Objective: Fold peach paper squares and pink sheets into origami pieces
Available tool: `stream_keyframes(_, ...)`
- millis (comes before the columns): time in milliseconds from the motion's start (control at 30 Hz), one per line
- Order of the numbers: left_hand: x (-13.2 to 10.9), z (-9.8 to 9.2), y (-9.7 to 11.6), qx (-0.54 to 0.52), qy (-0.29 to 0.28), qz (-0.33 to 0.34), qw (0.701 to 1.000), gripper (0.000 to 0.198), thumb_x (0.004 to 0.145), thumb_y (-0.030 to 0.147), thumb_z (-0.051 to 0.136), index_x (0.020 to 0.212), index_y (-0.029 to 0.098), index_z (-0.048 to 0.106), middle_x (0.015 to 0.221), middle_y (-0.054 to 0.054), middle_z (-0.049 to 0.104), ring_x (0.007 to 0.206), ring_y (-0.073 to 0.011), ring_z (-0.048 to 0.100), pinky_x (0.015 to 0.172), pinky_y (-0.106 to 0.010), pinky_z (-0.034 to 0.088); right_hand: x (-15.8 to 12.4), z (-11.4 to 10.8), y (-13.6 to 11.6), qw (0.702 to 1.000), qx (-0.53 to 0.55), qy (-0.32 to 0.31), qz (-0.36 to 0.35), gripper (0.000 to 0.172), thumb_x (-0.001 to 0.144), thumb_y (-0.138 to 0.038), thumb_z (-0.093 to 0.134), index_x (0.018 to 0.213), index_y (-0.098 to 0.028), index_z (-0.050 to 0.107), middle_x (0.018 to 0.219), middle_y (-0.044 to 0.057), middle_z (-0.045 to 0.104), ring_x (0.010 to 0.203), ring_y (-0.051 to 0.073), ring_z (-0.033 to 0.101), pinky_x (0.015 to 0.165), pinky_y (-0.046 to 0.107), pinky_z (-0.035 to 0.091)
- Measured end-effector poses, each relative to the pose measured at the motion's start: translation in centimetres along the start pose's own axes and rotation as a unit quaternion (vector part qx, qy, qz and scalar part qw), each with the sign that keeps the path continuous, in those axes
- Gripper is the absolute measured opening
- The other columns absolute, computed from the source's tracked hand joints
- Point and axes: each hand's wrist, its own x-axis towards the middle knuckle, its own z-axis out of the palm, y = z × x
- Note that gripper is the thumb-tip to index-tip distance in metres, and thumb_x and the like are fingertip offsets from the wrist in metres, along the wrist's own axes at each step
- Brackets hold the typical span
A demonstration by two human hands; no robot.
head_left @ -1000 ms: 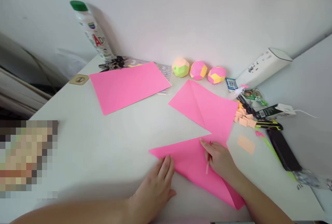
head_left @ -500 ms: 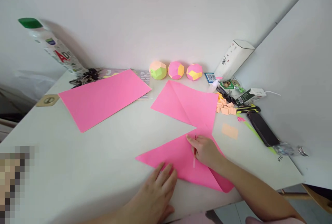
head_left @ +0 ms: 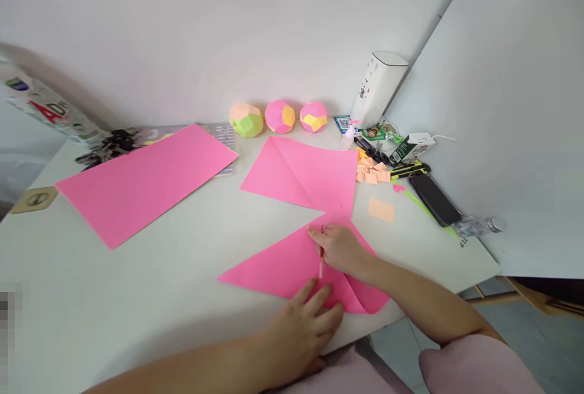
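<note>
White table (head_left: 182, 254), pink paper (head_left: 274, 263), "AD" bottle (head_left: 53, 109)

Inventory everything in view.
table: 1, white, centre
folded paper: count unclear, pink, centre
flat paper: 1, pink, left
paper balls: 3, multicoloured, back
bottle: 1, white, back left
keys: several, dark, beside bottle
printed sheet: 1, greyish, left
tag: 1, beige, left
container: 1, white, back right
carton: 1, green-white, right
slips: many, peach-orange, right
note: 1, peach, right
cutter: 1, black-yellow, right
phone: 1, black, right
plastic bottle: 1, clear, right
strip: 1, green, right
clutter: uncounted, mixed, right
stick: 1, reddish, centre
sleeve: 1, pinkish, right
left hand: 1, bare, on folded paper
right hand: 1, bare, at stick
</note>
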Motion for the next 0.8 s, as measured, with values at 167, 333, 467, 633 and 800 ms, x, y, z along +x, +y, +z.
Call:
stream_keyframes(167,1.7,0.9,0.8,0.019,0.014,0.037,0.999,0.038,0.088,0.047,0.052,0.113,0.021,0.064,0.132,-0.003,0.049,0.119,-0.0349,0.042,0.101,-0.053,0.026,0.1,-0.1,0.0,1.0,0.002,-0.014,0.005,0.043,0.075,-0.005,0.058,0.117,-0.013,0.06,0.068,0.002,0.066,0.069,0.018,0.057,0.054,0.026,0.031)
stream_keyframes(333,3.8,1.6,1.5,0.042,0.056,0.071,0.995,0.028,0.092,0.031,0.047,0.11,0.02,0.066,0.13,-0.005,0.05,0.114,-0.0327,0.047,0.099,-0.051,0.03,0.2,-0.4,-0.1,1.0,0.003,-0.027,0.008,0.047,0.074,-0.006,0.06,0.121,-0.013,0.058,0.069,0.002,0.067,0.071,0.018,0.058,0.055,0.026,0.032)
stream_keyframes(467,5.0,1.7,1.7,0.035,0.086,0.086,0.992,0.03,0.094,0.028,0.043,0.11,0.018,0.065,0.131,-0.006,0.05,0.111,-0.0319,0.05,0.098,-0.05,0.035,0.2,-0.5,-0.1,1.0,0.002,-0.029,0.009,0.044,0.073,-0.006,0.06,0.117,-0.013,0.06,0.071,0.003,0.066,0.07,0.018,0.058,0.054,0.026,0.032)
stream_keyframes(633,2.9,2.3,1.5,0.04,0.073,0.08,0.993,0.037,0.094,0.028,0.042,0.127,0.014,0.053,0.144,-0.008,0.04,0.126,-0.0291,0.042,0.108,-0.049,0.029,0.0,-0.2,0.0,1.0,-0.002,-0.014,0.008,0.042,0.075,-0.005,0.058,0.116,-0.015,0.06,0.068,0.001,0.064,0.069,0.017,0.058,0.053,0.025,0.031)
stream_keyframes(800,-2.0,2.5,1.5,0.021,0.068,-0.023,0.997,0.061,0.086,0.046,0.055,0.135,0.011,0.043,0.149,-0.017,0.03,0.134,-0.0379,0.03,0.107,-0.057,0.027,-0.1,0.3,0.2,1.0,0.001,0.009,-0.001,0.033,0.076,-0.005,0.056,0.108,-0.014,0.063,0.066,0.002,0.064,0.063,0.016,0.056,0.051,0.025,0.029)
